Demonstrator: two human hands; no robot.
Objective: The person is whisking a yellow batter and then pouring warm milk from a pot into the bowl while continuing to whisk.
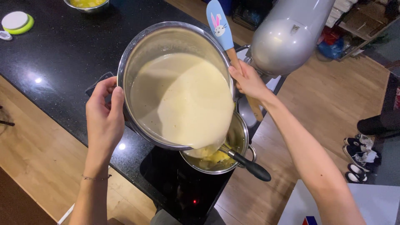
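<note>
- Pot (166, 46) of pale cream sauce is held tilted over a smaller saucepan (239, 137) that stands on the black hob (175, 183) at the edge of the dark worktop (62, 54).
- Its open mouth faces up toward the viewer and leans down to the lower right, so the lip sits just above the saucepan; the pot's axis runs from upper left to lower right.
- Sauce (187, 100) has slid to the low side and a stream falls over the lip onto yellowish pieces in the saucepan. I judge the pouring well under way but far from finished, since most of the sauce is still in the pot.
- Left hand (104, 118) is wrapped around the handle on the pot's left side, fingers curled shut on it.
- Right hand (248, 79) clasps the far rim or handle and pins the wooden stem of a blue spatula (221, 27) with a rabbit face against it.
- A whisk (246, 162) with a black handle rests in the saucepan, handle pointing lower right.
- A grey stand mixer (287, 37) stands just behind.
</note>
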